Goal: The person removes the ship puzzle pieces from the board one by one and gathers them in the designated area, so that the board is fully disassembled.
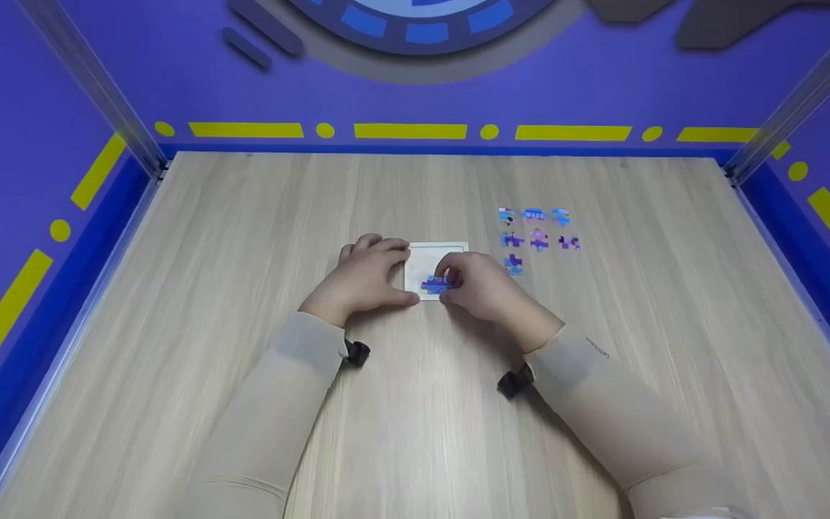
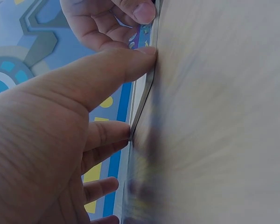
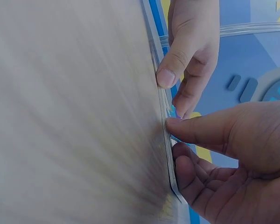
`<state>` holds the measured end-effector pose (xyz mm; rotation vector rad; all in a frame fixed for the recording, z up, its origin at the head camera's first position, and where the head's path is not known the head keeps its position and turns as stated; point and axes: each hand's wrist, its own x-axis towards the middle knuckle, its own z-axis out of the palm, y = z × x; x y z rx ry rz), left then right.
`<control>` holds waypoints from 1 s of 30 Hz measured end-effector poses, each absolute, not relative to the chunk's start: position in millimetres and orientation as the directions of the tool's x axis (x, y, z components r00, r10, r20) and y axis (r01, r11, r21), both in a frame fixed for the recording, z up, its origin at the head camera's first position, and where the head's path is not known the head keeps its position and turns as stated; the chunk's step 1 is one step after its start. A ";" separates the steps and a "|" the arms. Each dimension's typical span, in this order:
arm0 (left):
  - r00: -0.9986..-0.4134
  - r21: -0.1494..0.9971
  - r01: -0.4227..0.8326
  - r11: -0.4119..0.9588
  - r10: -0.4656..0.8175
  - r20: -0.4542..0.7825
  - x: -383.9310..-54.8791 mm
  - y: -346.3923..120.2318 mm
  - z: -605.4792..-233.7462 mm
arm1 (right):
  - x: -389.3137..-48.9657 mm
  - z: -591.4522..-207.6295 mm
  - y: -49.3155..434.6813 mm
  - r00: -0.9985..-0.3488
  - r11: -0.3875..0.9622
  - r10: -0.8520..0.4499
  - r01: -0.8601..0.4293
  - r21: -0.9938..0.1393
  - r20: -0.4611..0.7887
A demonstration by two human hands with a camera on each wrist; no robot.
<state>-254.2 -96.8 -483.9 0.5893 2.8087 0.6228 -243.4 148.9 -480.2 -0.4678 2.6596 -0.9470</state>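
A small white puzzle tray (image 1: pixel 421 259) lies flat on the table, with purple and blue jigsaw pieces (image 1: pixel 429 285) in its lower part. My left hand (image 1: pixel 364 280) holds the tray at its left side, thumb on the near edge and index finger toward the far left corner. My right hand (image 1: pixel 485 287) is over the tray's right side, thumb and curled index finger pinching a jigsaw piece mostly covered by the fingers. In the right wrist view, the right thumb (image 3: pixel 196 128) is at the tray's rim.
Several loose jigsaw pieces (image 1: pixel 539 239) lie in rows on the wooden table (image 1: pixel 242 216), right of the tray and beyond my right hand. Blue walls with yellow marks (image 1: pixel 410 130) stand around the back and sides. A black wrist camera (image 1: pixel 515 381) hangs at the right cuff.
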 end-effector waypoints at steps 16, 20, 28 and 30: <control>-0.898 0.432 0.335 0.837 0.422 -0.122 -255.2 -96.2 -484.2 | -254.0 -480.3 164.3 -0.909 0.523 -0.392 -0.096 -0.847 -0.139; -0.902 0.426 0.325 0.844 0.412 -0.127 -256.2 -97.1 -483.5 | -257.6 -472.9 173.3 -0.899 0.412 -0.385 0.035 -0.910 -0.209; -0.897 0.439 0.326 0.837 0.421 -0.136 -254.5 -95.4 -482.6 | -259.1 -462.7 206.3 -0.894 0.377 -0.347 0.142 -0.915 -0.282; -0.897 0.439 0.328 0.837 0.422 -0.134 -254.3 -95.6 -483.0 | -258.1 -461.7 216.6 -0.897 0.374 -0.345 0.140 -0.917 -0.277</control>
